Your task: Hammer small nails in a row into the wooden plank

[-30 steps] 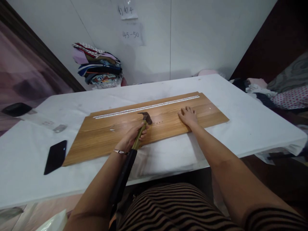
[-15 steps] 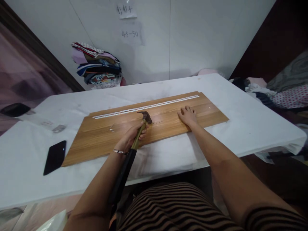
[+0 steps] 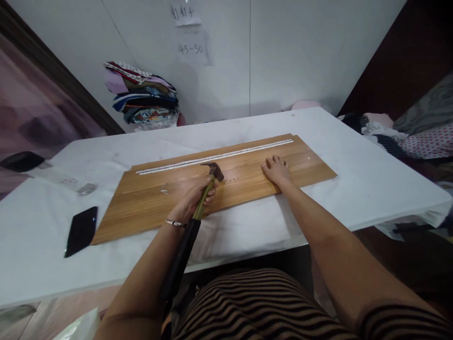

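My left hand is wrapped round the upper handle of a claw hammer, close below its rusty head. The hammer's black grip runs back along my forearm. Its head is over the middle of a wood-grain board, beside a short row of small dark dots, too small to make out clearly. On the board's right half, my right hand lies with its fingers spread, holding nothing. A few loose nails rest on the board left of the hammer. Two white strips run along its far side.
A black phone lies left of the board on the white-covered table. Near the left edge are a black object and a small clear packet. Folded clothes are stacked behind the table; more cloth lies at right.
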